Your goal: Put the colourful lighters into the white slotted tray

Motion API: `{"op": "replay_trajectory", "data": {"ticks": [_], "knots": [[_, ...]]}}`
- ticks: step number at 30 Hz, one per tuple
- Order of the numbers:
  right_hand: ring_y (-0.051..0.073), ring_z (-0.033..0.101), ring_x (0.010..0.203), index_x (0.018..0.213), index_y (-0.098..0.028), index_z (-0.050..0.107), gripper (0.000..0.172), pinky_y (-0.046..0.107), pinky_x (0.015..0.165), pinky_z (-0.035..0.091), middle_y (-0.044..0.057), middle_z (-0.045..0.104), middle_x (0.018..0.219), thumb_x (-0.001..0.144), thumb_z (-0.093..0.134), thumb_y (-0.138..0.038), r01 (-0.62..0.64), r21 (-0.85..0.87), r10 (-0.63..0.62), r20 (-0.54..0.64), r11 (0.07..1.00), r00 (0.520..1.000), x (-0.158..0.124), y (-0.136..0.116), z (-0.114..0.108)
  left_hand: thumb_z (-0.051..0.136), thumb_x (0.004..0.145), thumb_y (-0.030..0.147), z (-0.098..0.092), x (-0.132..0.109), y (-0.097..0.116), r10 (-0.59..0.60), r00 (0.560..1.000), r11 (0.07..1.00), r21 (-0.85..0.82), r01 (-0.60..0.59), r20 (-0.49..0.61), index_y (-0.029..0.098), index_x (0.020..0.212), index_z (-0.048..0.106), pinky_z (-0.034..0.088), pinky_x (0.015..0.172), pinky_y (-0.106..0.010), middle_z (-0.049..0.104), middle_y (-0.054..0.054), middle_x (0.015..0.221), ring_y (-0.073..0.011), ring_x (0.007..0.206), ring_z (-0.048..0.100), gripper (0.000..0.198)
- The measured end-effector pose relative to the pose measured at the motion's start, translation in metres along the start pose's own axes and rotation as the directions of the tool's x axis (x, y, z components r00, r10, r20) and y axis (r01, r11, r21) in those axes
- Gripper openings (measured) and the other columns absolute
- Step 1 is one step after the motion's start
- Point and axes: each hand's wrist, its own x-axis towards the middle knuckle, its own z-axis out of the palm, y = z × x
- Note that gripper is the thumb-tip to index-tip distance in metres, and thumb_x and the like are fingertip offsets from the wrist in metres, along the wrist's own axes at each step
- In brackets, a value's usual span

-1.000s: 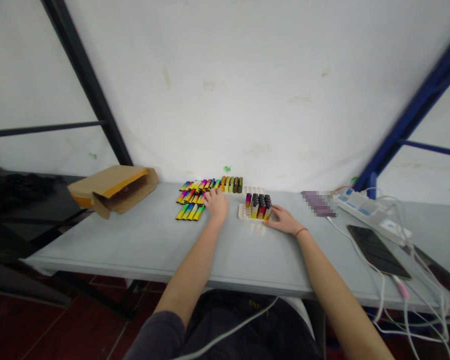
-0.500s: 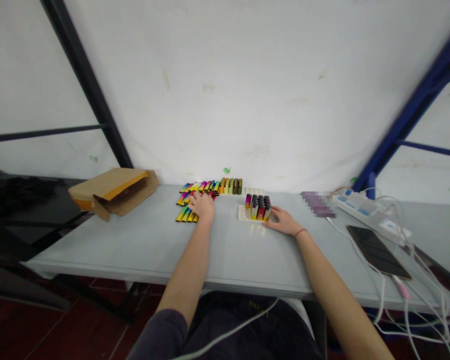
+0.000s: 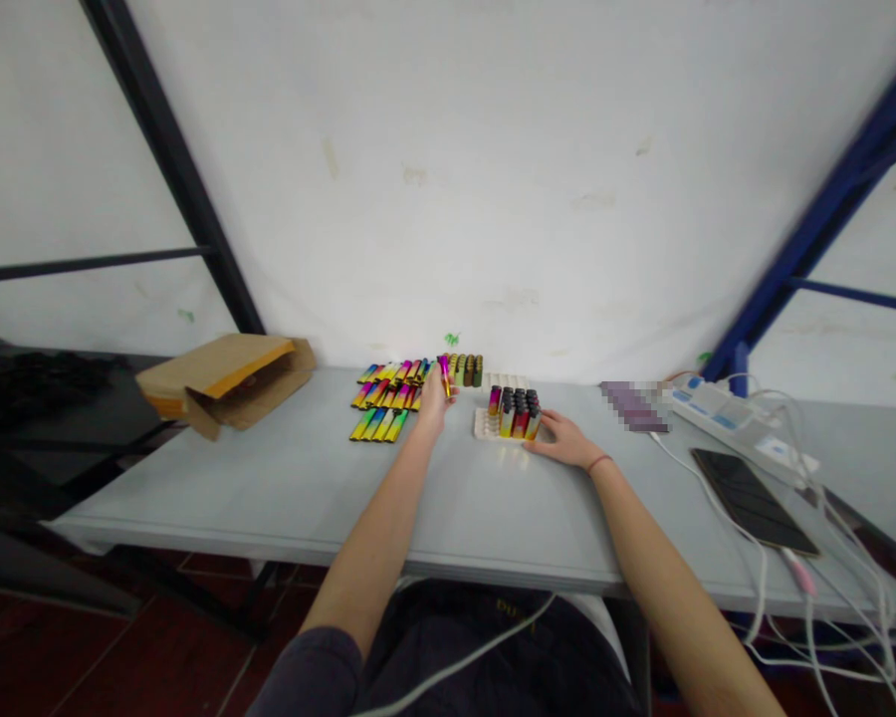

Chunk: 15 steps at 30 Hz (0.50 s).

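My left hand [image 3: 436,400] is closed around a purple-and-gold lighter [image 3: 446,376], held upright above the table. Just left of it, several shiny multicoloured lighters [image 3: 377,425] lie in rows on the tabletop. A white slotted tray [image 3: 485,425] stands to the right with several upright, black-topped lighters [image 3: 519,413] in its right part; one purple lighter [image 3: 494,400] stands further left in it. At the tray's right end, my right hand [image 3: 563,441] grips the edge, thumb in front and fingers partly hidden behind the lighters.
Behind, near the wall, another group of upright lighters [image 3: 469,370] stands beside a second white tray [image 3: 509,380]. An open cardboard box [image 3: 228,373] lies at left. A phone [image 3: 753,501], a power strip [image 3: 743,428] and loose white cables occupy the right side of the grey table [image 3: 493,518].
My left hand has risen from the rows and moved right, now with a purple-and-gold lighter in it. My right hand has stayed at the tray.
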Motion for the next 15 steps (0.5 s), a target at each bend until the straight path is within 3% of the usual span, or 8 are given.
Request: {"op": "replay_trajectory", "data": {"ticks": [3,5,9,12,15], "knots": [[0.037,0.056,0.130,0.132,-0.015,0.064,0.070,0.051,0.113,0.044,0.019,0.059,0.142,0.082,0.063,-0.064,0.008,0.006,-0.008,0.001,1.000,1.000,0.000,-0.001,-0.001,0.059,0.091,0.047,0.001,-0.001,-0.006,0.118,0.992,0.992,0.048,-0.120,0.037,0.018,0.078,0.056,0.042,0.058,-0.021,0.064,-0.001,0.068,-0.0114,0.064,0.063,0.032],[0.036,0.056,0.129,0.132,-0.015,0.064,0.069,0.051,0.113,0.044,0.019,0.059,0.142,0.083,0.063,-0.064,0.018,0.012,-0.018,0.002,1.000,1.000,0.000,-0.001,-0.002,0.065,0.088,0.048,0.001,0.000,-0.010,0.137,0.988,0.990,0.028,-0.139,0.078,0.018,0.080,0.055,0.046,0.062,-0.022,0.065,-0.002,0.070,-0.0118,0.065,0.064,0.032],[0.036,0.057,0.129,0.132,-0.017,0.064,0.067,0.051,0.112,0.044,0.018,0.059,0.142,0.083,0.064,-0.062,0.031,0.021,-0.031,-0.004,0.999,1.000,0.000,-0.002,-0.003,0.067,0.086,0.040,0.000,0.002,-0.017,0.054,0.987,0.998,-0.048,-0.048,0.152,0.019,0.082,0.053,0.046,0.057,-0.023,0.059,0.003,0.069,-0.0083,0.053,0.056,0.025],[0.036,0.056,0.130,0.133,-0.016,0.063,0.069,0.051,0.113,0.044,0.019,0.058,0.143,0.083,0.063,-0.063,0.019,0.015,-0.019,0.006,1.000,1.000,0.000,-0.002,-0.003,0.059,0.089,0.036,0.000,0.001,-0.020,-0.023,0.991,0.999,-0.022,0.026,0.134,0.020,0.085,0.051,0.040,0.048,-0.021,0.054,0.005,0.067,-0.0066,0.045,0.048,0.018],[0.036,0.055,0.131,0.133,-0.016,0.063,0.069,0.050,0.113,0.043,0.018,0.058,0.143,0.083,0.062,-0.064,0.013,0.015,-0.013,0.013,1.000,1.000,0.000,-0.002,-0.003,0.056,0.091,0.039,0.000,-0.002,-0.021,-0.055,0.991,0.999,0.008,0.054,0.124,0.023,0.095,0.048,0.038,0.046,-0.020,0.057,0.006,0.069,-0.0068,0.045,0.049,0.017]]}}
